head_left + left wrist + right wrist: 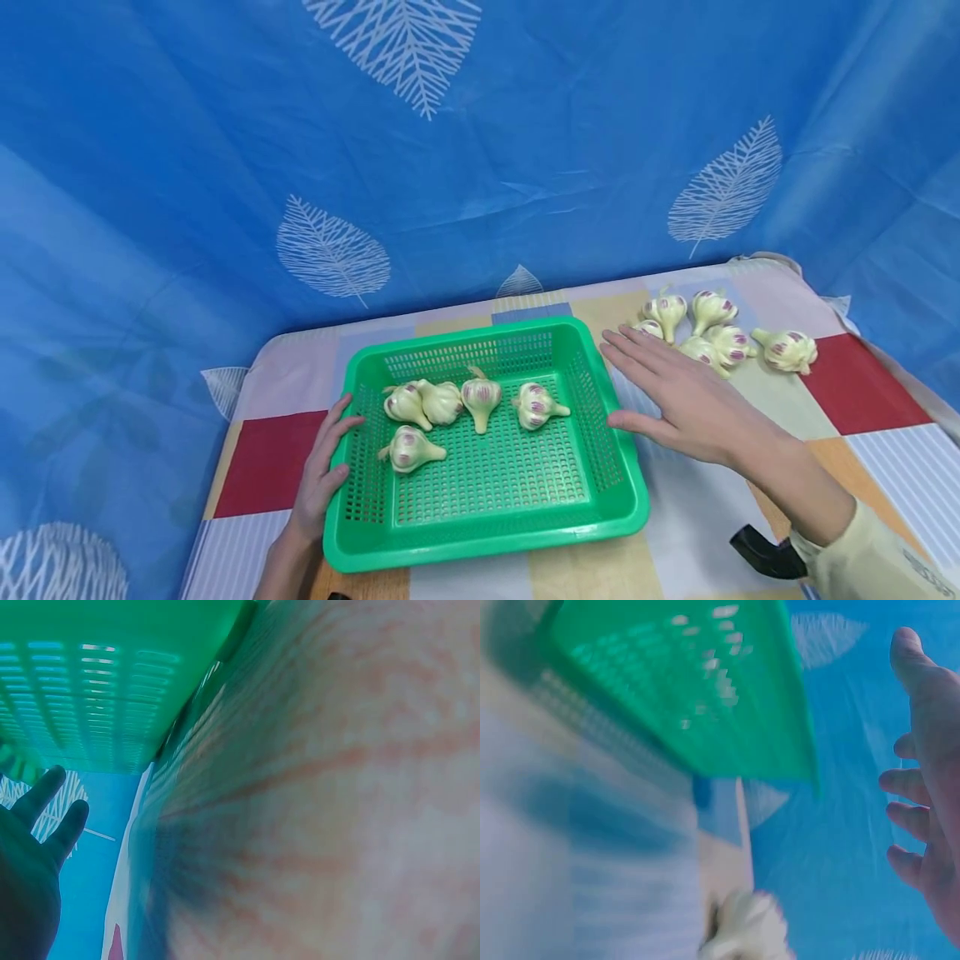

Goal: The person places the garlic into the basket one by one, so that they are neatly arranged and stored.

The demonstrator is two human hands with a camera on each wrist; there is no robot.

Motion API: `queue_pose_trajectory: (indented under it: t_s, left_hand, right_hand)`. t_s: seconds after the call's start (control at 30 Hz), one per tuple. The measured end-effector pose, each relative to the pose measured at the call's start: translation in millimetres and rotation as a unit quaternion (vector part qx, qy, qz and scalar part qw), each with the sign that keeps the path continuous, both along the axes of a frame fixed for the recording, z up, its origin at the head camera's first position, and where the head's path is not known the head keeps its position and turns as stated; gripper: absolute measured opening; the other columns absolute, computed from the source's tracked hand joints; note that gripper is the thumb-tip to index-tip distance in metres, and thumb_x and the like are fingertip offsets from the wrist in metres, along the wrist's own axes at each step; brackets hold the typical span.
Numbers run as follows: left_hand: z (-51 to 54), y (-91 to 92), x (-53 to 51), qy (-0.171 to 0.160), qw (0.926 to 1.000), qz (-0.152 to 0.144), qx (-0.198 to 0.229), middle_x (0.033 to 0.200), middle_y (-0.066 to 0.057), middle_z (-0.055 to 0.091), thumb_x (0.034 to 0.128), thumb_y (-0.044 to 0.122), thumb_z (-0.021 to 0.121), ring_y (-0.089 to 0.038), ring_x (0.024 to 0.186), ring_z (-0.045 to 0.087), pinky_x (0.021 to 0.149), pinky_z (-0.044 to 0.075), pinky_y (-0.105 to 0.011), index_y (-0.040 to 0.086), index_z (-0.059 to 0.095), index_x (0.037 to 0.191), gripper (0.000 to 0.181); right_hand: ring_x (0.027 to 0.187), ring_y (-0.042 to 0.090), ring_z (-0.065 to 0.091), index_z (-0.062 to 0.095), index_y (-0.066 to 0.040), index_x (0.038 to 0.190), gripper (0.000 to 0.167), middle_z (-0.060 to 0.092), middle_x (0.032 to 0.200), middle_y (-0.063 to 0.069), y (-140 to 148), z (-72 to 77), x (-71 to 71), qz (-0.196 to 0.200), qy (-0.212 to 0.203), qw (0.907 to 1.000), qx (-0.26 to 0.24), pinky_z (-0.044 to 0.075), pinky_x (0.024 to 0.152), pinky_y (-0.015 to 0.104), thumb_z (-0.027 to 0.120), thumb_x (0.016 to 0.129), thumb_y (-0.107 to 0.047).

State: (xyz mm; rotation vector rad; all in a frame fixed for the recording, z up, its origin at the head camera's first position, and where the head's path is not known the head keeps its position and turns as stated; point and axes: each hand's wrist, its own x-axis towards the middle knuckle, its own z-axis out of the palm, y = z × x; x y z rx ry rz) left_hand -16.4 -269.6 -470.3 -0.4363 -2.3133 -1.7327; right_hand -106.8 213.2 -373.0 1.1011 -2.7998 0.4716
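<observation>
A green perforated basket [487, 545] stands on the table, with several garlic bulbs [481, 398] inside, mostly toward its left and back. My left hand [318, 479] is at the basket's left wall, its fingers near the rim; in the left wrist view, fingers [66, 829] show beside the green wall [90, 682]. My right hand [678, 396] hovers just right of the basket, fingers extended and holding nothing. The right wrist view shows that hand [937, 780] apart from the basket [705, 690].
Several more garlic bulbs [712, 310] lie at the back right of the table, beyond my right hand, one [787, 351] a little apart. A black object [767, 553] sits near my right sleeve. A blue curtain [525, 150] hangs behind the patchwork tablecloth [270, 467].
</observation>
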Motion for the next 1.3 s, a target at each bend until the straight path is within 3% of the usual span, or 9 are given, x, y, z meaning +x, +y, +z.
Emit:
queue_pose_trajectory:
  t_s: [0.37,0.47,0.63,0.7,0.8,0.93,1.03,1.1,1.3]
  left_hand:
    - [-0.4,-0.4,0.2,0.005,1.0000,-0.007,-0.003,0.163,-0.013,0.020,0.0895,0.012,0.047,-0.023,0.145,0.021,0.097,0.046,-0.022,-0.007,0.047,0.138,0.052]
    - [-0.3,-0.2,0.1,0.011,0.9999,-0.006,-0.001,0.163,-0.014,0.020,0.0886,0.011,0.046,-0.024,0.145,0.022,0.097,0.045,-0.022,-0.008,0.047,0.138,0.052]
    - [-0.4,-0.7,0.0,0.008,0.9999,-0.011,0.004,0.163,-0.013,0.020,0.0893,0.011,0.045,-0.024,0.145,0.021,0.098,0.045,-0.022,-0.009,0.047,0.138,0.052]
    - [-0.7,-1.0,0.0,0.007,0.9999,-0.013,0.003,0.163,-0.013,0.019,0.0901,0.011,0.045,-0.023,0.145,0.020,0.098,0.045,-0.023,-0.009,0.046,0.138,0.052]
    - [-0.7,-1.2,-0.4,0.005,0.9999,-0.014,0.006,0.163,-0.014,0.019,0.0912,0.013,0.045,-0.023,0.145,0.020,0.099,0.044,-0.022,-0.009,0.046,0.138,0.051]
    - [-1.0,-1.6,0.8,0.000,0.9999,-0.009,0.006,0.163,-0.016,0.019,0.0913,0.013,0.046,-0.024,0.145,0.020,0.099,0.043,-0.022,-0.010,0.046,0.137,0.051]
    - [-0.7,-2.0,1.3,-0.001,1.0000,-0.004,0.003,0.163,-0.015,0.019,0.0905,0.013,0.045,-0.024,0.145,0.020,0.100,0.042,-0.021,-0.010,0.046,0.137,0.052]
    - [-0.1,-1.8,1.5,0.000,1.0000,-0.003,0.004,0.163,-0.013,0.020,0.0907,0.013,0.044,-0.023,0.145,0.019,0.100,0.042,-0.021,-0.010,0.046,0.137,0.052]
    - [0.3,-0.5,0.7,0.006,0.9999,-0.010,0.009,0.163,-0.014,0.020,0.0913,0.012,0.044,-0.024,0.146,0.019,0.101,0.042,-0.021,-0.010,0.046,0.138,0.051]
  right_hand:
    - [0.149,0.029,0.026,0.035,-0.013,0.158,0.080,0.036,0.160,0.012,57.0,-37.4,18.6,-0.086,-0.024,0.9948,-0.048,0.030,0.114,0.053,0.072,0.092,-0.039]
    - [0.148,0.030,0.028,0.034,-0.016,0.159,0.081,0.036,0.159,0.014,72.4,-47.7,24.7,-0.120,-0.043,0.9897,-0.065,0.034,0.110,0.058,0.074,0.091,-0.035]
    - [0.144,0.038,0.033,0.031,-0.016,0.160,0.081,0.037,0.157,0.020,100.8,-65.4,34.5,-0.166,-0.064,0.9780,-0.109,0.019,0.120,0.039,0.074,0.092,-0.028]
    - [0.140,0.045,0.035,0.031,-0.014,0.159,0.082,0.038,0.155,0.024,112.0,-71.7,38.2,-0.187,-0.076,0.9711,-0.128,0.022,0.118,0.048,0.075,0.091,-0.026]
    - [0.132,0.054,0.039,0.032,-0.012,0.159,0.084,0.040,0.151,0.029,126.5,-79.9,42.9,-0.233,-0.103,0.9549,-0.153,0.033,0.100,0.070,0.078,0.090,-0.028]
    - [0.137,0.039,0.045,0.034,-0.008,0.157,0.086,0.043,0.149,0.028,142.7,-94.8,50.1,-0.296,-0.119,0.9252,-0.205,0.046,0.102,0.029,0.081,0.087,-0.027]
    - [0.143,0.015,0.038,0.028,-0.006,0.159,0.089,0.039,0.154,0.027,154.4,-107.5,51.4,-0.337,-0.133,0.8983,-0.249,0.028,0.089,-0.001,0.079,0.089,-0.026]
    - [0.145,0.006,0.029,0.020,-0.005,0.160,0.091,0.032,0.157,0.027,162.1,-115.8,50.4,-0.363,-0.147,0.8793,-0.272,0.029,0.092,0.001,0.076,0.092,-0.026]
    - [0.149,0.022,0.024,0.012,-0.006,0.162,0.091,0.025,0.160,0.028,178.1,-132.8,41.3,-0.426,-0.153,0.8380,-0.305,0.025,0.096,0.003,0.070,0.096,-0.028]
